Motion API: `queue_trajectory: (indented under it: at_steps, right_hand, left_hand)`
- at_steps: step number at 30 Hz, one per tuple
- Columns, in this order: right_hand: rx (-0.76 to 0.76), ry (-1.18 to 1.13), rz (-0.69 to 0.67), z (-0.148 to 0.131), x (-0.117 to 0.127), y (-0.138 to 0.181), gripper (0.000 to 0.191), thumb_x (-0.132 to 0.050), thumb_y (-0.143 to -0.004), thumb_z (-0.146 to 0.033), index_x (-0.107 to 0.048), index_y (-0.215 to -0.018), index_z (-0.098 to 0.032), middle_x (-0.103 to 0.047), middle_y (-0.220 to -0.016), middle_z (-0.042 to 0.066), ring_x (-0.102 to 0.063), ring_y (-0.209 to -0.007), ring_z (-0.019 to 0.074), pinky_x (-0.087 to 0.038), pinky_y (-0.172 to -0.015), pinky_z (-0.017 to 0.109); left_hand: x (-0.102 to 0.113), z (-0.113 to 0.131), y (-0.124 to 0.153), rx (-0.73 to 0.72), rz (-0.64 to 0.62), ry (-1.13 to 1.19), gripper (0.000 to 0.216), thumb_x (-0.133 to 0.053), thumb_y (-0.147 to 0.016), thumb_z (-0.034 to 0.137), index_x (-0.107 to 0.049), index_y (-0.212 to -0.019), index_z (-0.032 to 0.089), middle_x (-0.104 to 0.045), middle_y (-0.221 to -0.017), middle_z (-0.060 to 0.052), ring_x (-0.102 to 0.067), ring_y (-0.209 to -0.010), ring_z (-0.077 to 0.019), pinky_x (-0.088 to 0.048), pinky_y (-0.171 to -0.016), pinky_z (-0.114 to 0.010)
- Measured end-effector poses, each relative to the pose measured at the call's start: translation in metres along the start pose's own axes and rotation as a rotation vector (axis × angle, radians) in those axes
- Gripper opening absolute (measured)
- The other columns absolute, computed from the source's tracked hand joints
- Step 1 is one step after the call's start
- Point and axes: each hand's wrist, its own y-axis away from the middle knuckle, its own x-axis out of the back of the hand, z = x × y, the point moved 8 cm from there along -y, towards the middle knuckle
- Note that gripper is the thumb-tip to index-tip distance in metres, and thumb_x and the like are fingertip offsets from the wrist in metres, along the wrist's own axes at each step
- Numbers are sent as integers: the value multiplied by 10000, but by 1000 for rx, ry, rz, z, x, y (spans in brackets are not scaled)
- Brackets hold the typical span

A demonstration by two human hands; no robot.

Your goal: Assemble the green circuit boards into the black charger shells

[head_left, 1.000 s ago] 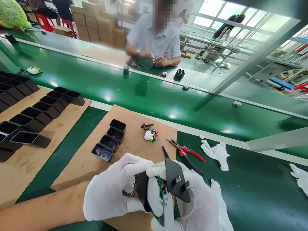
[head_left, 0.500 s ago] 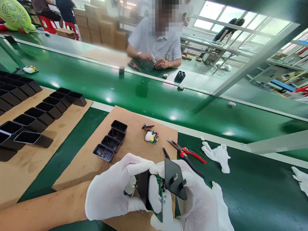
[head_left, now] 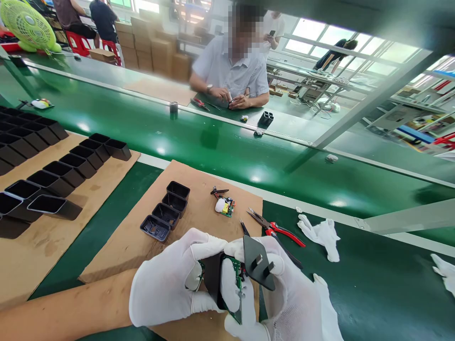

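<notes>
Both of my hands wear white gloves and meet at the bottom centre. My left hand [head_left: 167, 279] is closed around a black plastic case [head_left: 212, 277]. A green circuit board [head_left: 237, 310] with a white lump on it sits partly inside the case's open end. My right hand [head_left: 298, 296] grips the board's outer part. Against its fingers rests a black plug plate [head_left: 253, 263] with metal prongs, tilted beside the case. The gloves hide much of the case and the board. Just beyond them lie tweezers [head_left: 244, 228] and red-and-black pliers [head_left: 272, 227].
Several black cases [head_left: 167, 214] stand in a row on the cardboard [head_left: 199, 177], near another circuit board [head_left: 226, 207]. More cases [head_left: 59, 175] fill the left cardboard. White gloves [head_left: 322, 234] lie at right. Across the bench, a person [head_left: 231, 71] works with small parts.
The view has shifted slightly, so the surroundings appear a little lower. My hands keep the same hold on the case and board, with hardly any movement between them.
</notes>
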Motion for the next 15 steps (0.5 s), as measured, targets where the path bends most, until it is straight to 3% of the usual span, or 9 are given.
queue_trajectory:
  at_steps: [8, 12, 15]
  right_hand:
    - [-19, -25, -8, -2, -1, -1, 558, -971, -593, -261, -740, -1100, -295, -761, -1132, 77, -770, -1025, 352, -687, -847, 397]
    - [-21, -37, 2, -3, -4, 0, 450, -924, -630, -240, -764, -1042, -322, -781, -1123, 45, -783, -1009, 324, -684, -881, 376]
    - [-60, -46, 48, 4, 0, 4, 412, -923, -660, -319, -780, -1046, -348, -807, -1050, 13, -808, -897, 299, -699, -734, 344]
  left_hand:
    - [0, -2, 2, -16, -6, -64, 732, -831, -903, 347, -417, -1507, 349, -642, -1313, -69, -689, -1211, -228, -601, -1036, -307]
    - [1, -3, 4, -23, -10, -102, 751, -840, -894, 306, -409, -1509, 334, -630, -1328, -83, -681, -1235, -239, -598, -1057, -324]
    - [1, -4, 3, -23, -13, -118, 750, -838, -895, 302, -413, -1512, 331, -633, -1319, -85, -680, -1234, -235, -596, -1057, -319]
